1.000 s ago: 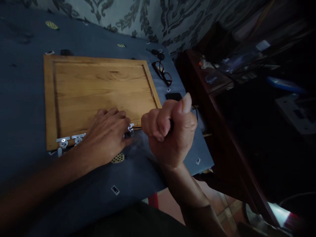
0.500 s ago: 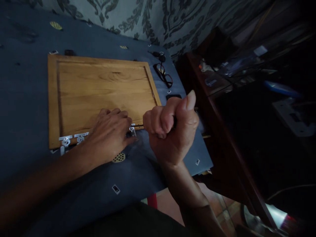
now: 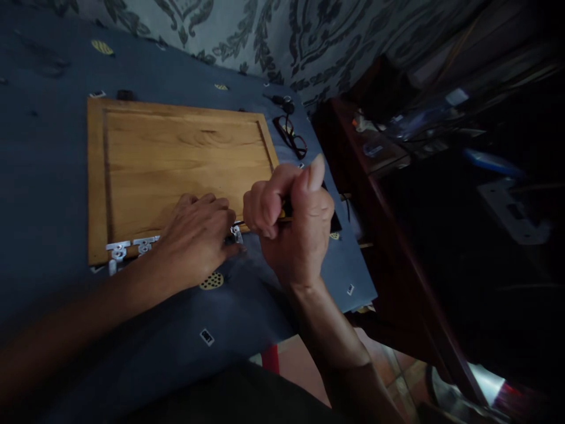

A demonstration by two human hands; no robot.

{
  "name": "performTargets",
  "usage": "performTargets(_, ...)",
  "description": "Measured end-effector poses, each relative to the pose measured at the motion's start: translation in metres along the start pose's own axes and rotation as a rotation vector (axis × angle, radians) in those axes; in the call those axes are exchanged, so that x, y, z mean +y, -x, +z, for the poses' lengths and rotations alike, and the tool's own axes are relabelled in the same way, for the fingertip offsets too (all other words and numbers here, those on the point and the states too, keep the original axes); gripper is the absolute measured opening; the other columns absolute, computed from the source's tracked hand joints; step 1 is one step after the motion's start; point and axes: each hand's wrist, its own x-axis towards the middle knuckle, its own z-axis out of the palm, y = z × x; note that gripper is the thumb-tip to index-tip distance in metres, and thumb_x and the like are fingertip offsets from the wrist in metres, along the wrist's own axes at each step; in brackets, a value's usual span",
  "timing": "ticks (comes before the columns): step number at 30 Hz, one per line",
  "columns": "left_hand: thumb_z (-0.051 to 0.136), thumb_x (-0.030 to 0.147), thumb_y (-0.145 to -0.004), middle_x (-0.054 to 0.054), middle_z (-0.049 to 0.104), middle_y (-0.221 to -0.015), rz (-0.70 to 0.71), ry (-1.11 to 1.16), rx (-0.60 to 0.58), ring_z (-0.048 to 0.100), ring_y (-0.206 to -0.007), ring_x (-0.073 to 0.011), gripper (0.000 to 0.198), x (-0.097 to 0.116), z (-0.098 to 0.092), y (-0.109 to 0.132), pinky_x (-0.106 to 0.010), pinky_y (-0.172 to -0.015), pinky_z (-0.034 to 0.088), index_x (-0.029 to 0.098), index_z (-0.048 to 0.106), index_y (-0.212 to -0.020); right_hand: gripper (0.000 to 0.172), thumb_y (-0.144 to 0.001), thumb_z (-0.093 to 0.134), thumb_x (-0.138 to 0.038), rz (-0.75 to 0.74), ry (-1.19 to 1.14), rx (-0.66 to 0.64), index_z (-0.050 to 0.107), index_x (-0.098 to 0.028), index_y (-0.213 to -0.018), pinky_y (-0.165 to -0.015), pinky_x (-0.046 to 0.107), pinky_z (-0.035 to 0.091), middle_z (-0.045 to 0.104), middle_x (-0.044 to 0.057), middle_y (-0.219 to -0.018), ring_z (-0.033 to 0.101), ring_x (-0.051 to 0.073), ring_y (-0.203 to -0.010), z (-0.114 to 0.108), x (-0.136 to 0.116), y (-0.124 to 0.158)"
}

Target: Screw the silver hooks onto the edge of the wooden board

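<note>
Blue tabletop [image 3: 247, 318], eyeglasses [image 3: 291, 139] beside wooden panel [image 3: 185, 156], right fingers [image 3: 269, 203] clenching screwdriver [image 3: 239, 223] (mostly hidden), left fingers [image 3: 218, 212] bent, hold unclear.

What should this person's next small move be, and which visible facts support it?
Probably a small turn of the screwdriver: the right hand grips it in a fist, its shaft points at the metal hinge on the near edge of the wooden panel, and the left hand is beside that hinge. Whether its tip is seated is unclear.
</note>
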Motion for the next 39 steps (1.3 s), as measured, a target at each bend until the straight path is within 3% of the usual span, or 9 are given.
performTargets(2, 0.073, 0.041, -0.091, -0.004, 0.072, -0.103, 0.017, -0.002, 0.015, 0.064, -0.107, -0.029, 0.021, 0.0, 0.0, 0.0, -0.044, -0.089, 0.039, 0.02, 0.07, -0.092, 0.049, -0.104, 0.053, -0.053, -0.005, 0.02, -0.026, 0.055, -0.028, -0.063, -0.05, 0.031, 0.035, 0.038, -0.004, -0.054, 0.035, 0.016, -0.046, -0.001, 0.001, 0.0)
performTargets(5, 0.074, 0.043, -0.091, -0.004, 0.072, -0.103, 0.029, -0.011, 0.038, 0.065, -0.104, -0.0291, 0.024, -0.001, 0.001, 0.0, -0.044, -0.087, 0.04, 0.02, 0.069, -0.091, 0.038, -0.105, 0.055, -0.039, -0.087, -0.084, -0.051, 0.062, -0.027, -0.07, -0.051, 0.03, 0.035, 0.043, -0.004, -0.058, 0.04, 0.016, -0.051, 0.001, 0.005, -0.001)
performTargets(9, 0.076, 0.043, -0.089, -0.006, 0.072, -0.105, 0.032, -0.011, 0.066, 0.065, -0.109, -0.0308, 0.025, -0.003, 0.002, 0.001, -0.043, -0.087, 0.04, 0.019, 0.069, -0.092, 0.034, -0.105, 0.056, -0.028, -0.098, -0.129, 0.017, 0.067, -0.028, -0.072, -0.058, 0.03, 0.043, 0.054, -0.001, -0.068, 0.049, 0.018, -0.063, 0.007, 0.007, 0.001)
performTargets(14, 0.076, 0.046, -0.088, -0.004, 0.072, -0.105, 0.029, 0.027, 0.067, 0.064, -0.108, -0.0294, 0.027, -0.004, 0.005, 0.002, -0.043, -0.088, 0.039, 0.02, 0.069, -0.092, 0.023, -0.105, 0.058, -0.032, -0.102, -0.146, 0.027, 0.072, -0.029, -0.088, -0.051, 0.029, 0.04, 0.055, -0.004, -0.062, 0.045, 0.016, -0.053, 0.01, 0.005, 0.003)
performTargets(19, 0.071, 0.047, -0.093, -0.005, 0.073, -0.111, 0.023, 0.034, 0.056, 0.064, -0.112, -0.0301, 0.027, -0.002, 0.003, 0.0, -0.043, -0.088, 0.039, 0.021, 0.071, -0.097, 0.018, -0.103, 0.062, -0.031, -0.103, -0.153, -0.061, 0.069, -0.027, -0.088, -0.047, 0.024, 0.036, 0.051, -0.009, -0.053, 0.041, 0.011, -0.044, 0.004, 0.008, -0.004)
performTargets(28, 0.071, 0.043, -0.092, -0.004, 0.073, -0.104, 0.027, 0.016, 0.029, 0.065, -0.097, -0.0273, 0.023, -0.002, 0.001, 0.001, -0.046, -0.091, 0.042, 0.02, 0.071, -0.096, 0.015, -0.105, 0.057, -0.029, -0.114, -0.137, -0.052, 0.068, -0.026, -0.094, -0.048, 0.024, 0.039, 0.055, -0.008, -0.056, 0.043, 0.011, -0.046, 0.006, 0.006, -0.009)
performTargets(31, 0.07, 0.042, -0.093, -0.005, 0.074, -0.105, 0.031, 0.001, 0.038, 0.065, -0.099, -0.0284, 0.022, -0.002, 0.001, 0.001, -0.047, -0.093, 0.043, 0.021, 0.072, -0.098, 0.01, -0.103, 0.059, -0.029, -0.121, -0.149, -0.109, 0.068, -0.025, -0.098, -0.044, 0.024, 0.034, 0.052, -0.011, -0.05, 0.038, 0.01, -0.039, 0.005, 0.006, -0.011)
performTargets(34, 0.073, 0.04, -0.091, -0.005, 0.074, -0.109, 0.031, 0.012, 0.056, 0.065, -0.105, -0.03, 0.022, -0.001, 0.001, 0.002, -0.048, -0.096, 0.045, 0.021, 0.072, -0.102, 0.01, -0.101, 0.062, -0.031, -0.033, -0.129, -0.192, 0.067, -0.024, -0.099, -0.041, 0.023, 0.03, 0.048, -0.012, -0.046, 0.034, 0.009, -0.035, 0.001, 0.006, -0.019)
performTargets(39, 0.076, 0.038, -0.09, -0.006, 0.072, -0.125, 0.021, 0.041, 0.058, 0.063, -0.119, -0.0305, 0.034, 0.001, -0.001, 0.003, -0.046, -0.099, 0.048, 0.023, 0.07, -0.12, 0.019, -0.097, 0.063, -0.036, 0.087, -0.09, -0.472, 0.07, -0.019, -0.1, -0.046, 0.018, 0.042, 0.057, -0.009, -0.055, 0.045, 0.006, -0.044, -0.009, 0.006, -0.038)
